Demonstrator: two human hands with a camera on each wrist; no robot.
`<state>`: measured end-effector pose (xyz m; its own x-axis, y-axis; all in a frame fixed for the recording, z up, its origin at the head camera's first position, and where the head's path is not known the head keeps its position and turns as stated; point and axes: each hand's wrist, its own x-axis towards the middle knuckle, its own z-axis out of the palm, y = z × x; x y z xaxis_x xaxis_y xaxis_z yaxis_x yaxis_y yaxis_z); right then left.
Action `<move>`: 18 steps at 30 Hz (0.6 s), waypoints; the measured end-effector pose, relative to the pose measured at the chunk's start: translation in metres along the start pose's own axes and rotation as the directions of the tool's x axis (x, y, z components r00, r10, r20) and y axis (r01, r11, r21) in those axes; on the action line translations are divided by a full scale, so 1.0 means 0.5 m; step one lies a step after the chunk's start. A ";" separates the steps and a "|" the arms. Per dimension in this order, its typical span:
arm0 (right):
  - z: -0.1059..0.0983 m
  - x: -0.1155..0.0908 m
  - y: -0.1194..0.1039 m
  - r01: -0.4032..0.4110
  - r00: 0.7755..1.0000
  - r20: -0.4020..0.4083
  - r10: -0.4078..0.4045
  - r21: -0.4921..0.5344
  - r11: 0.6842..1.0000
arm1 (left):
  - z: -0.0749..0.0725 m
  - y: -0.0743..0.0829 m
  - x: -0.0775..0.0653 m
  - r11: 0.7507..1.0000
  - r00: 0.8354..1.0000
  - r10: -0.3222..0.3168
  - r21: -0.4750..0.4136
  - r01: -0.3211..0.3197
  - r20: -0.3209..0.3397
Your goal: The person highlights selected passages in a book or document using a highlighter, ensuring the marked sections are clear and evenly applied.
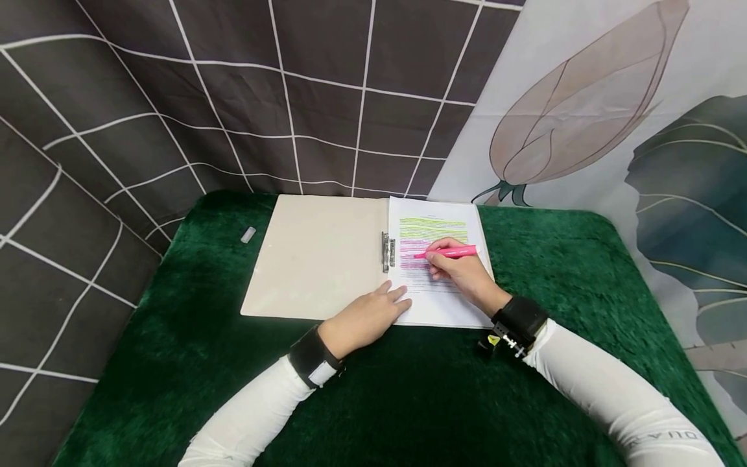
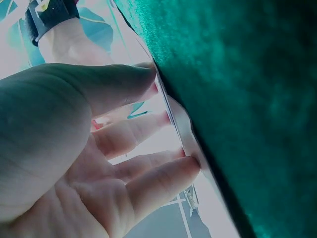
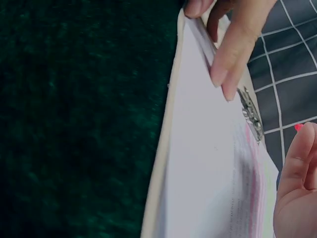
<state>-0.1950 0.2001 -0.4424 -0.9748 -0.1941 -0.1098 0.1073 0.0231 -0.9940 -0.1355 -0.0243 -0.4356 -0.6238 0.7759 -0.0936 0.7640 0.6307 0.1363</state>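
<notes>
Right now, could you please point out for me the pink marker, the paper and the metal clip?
Pink marker [image 1: 459, 251]: head view, on its barrel.
Paper [image 1: 441, 307]: head view, on its blank lower part.
Metal clip [image 1: 385, 252]: head view, on its middle.

There are two hands, one left hand [image 1: 363, 319] and one right hand [image 1: 462, 271], with two black wristbands [image 1: 521, 320] and two white sleeves [image 1: 253, 405]. One open folder [image 1: 321, 250] lies at the far edge of the green table [image 1: 560, 279], with one metal clip [image 1: 385, 251]. One pink highlighter [image 1: 458, 251] shows, and one small pale object [image 1: 248, 235] near the far left corner. The sheets of paper [image 1: 438, 308] cannot be counted.
</notes>
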 end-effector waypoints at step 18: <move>0.022 0.003 0.038 0.030 0.999 0.034 -0.021 -0.276 0.961 | 0.001 -0.004 0.001 1.000 1.000 0.009 0.014 -0.009 0.011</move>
<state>-0.1922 0.1894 -0.4615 -0.9696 -0.2279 -0.0886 0.0201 0.2869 -0.9577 -0.1372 -0.0253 -0.4365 -0.6150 0.7817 -0.1034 0.7718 0.6237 0.1237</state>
